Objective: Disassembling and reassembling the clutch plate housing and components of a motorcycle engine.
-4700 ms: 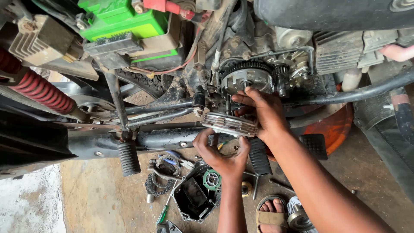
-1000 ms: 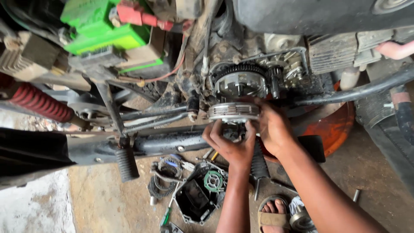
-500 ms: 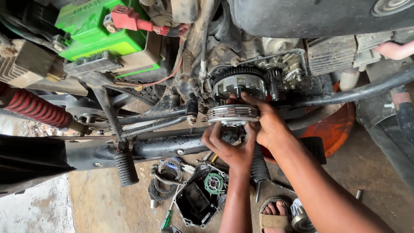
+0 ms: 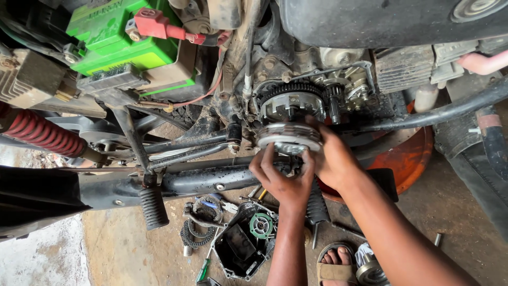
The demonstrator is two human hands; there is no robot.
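Clutch pack (image 4: 289,137) gripped from below by both hands, right at the open engine side.

Left hand (image 4: 279,177) fingers are curled up against its underside, right hand (image 4: 332,161) is wrapped round its right edge. The toothed clutch basket (image 4: 291,100) sits just above it. An engine cover (image 4: 244,241) is lying on the floor below, green battery (image 4: 124,39) is seen upper left.

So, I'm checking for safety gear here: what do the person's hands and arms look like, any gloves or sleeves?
None in view. The left hand and right hand are bare, with no gloves, rings or watch showing. Both forearms are bare as far as the picture's edge, with no sleeve. The fingers look smudged with dark grease.
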